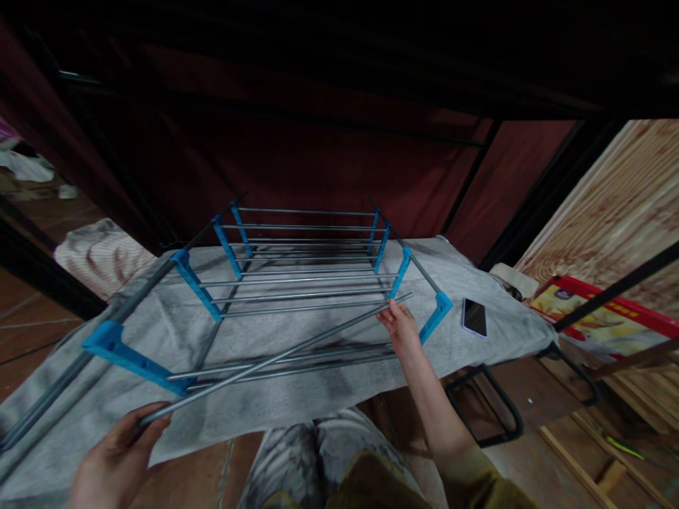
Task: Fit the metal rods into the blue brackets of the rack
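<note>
A shelf rack [305, 283] of grey metal tubes and blue plastic connectors lies on a grey cloth [297, 396] in front of me. A loose grey metal rod [276, 357] runs diagonally across its near end. My left hand [117, 459] grips the rod's near end at the lower left. My right hand [400, 325] pinches the rod near its far end, beside a blue connector [436, 314] on the rack's right rail.
A phone [474, 317] lies face up on the cloth to the right. A dark red fabric wardrobe [318, 155] with black poles stands behind. A black metal frame [493, 403] and a red box [599, 311] sit on the floor at right. A folded cloth [98, 251] lies at left.
</note>
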Available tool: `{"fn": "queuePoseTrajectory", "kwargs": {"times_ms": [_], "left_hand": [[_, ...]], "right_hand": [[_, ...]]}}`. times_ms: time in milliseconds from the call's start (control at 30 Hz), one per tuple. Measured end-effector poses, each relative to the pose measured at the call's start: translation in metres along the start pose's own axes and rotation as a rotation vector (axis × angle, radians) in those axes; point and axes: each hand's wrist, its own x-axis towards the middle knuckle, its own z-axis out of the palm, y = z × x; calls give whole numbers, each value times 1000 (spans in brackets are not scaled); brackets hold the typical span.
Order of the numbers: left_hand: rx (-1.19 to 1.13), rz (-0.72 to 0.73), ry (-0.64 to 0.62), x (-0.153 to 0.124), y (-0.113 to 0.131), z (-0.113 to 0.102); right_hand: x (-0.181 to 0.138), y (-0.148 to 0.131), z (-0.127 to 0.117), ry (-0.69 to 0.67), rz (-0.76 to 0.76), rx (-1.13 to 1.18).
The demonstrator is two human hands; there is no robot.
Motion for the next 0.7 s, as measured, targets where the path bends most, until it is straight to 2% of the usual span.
{"fn": "queuePoseTrajectory", "kwargs": {"times_ms": [100,300,367,467,700], "left_hand": [[-218,-223,8,-7,17,6],[-704,-389,36,-13,45,12],[-801,-382,49,-12,55,14],[-940,-287,69,-10,71,20],[-1139,-297,147,2,94,36]], "right_hand": [[1,0,0,-9,-3,-20],[0,-2,-3,9,24,-33],[1,-2,-6,22,32,-31],[5,1,-13,59,44,-26],[30,15,-37,117,62,-55]]}}
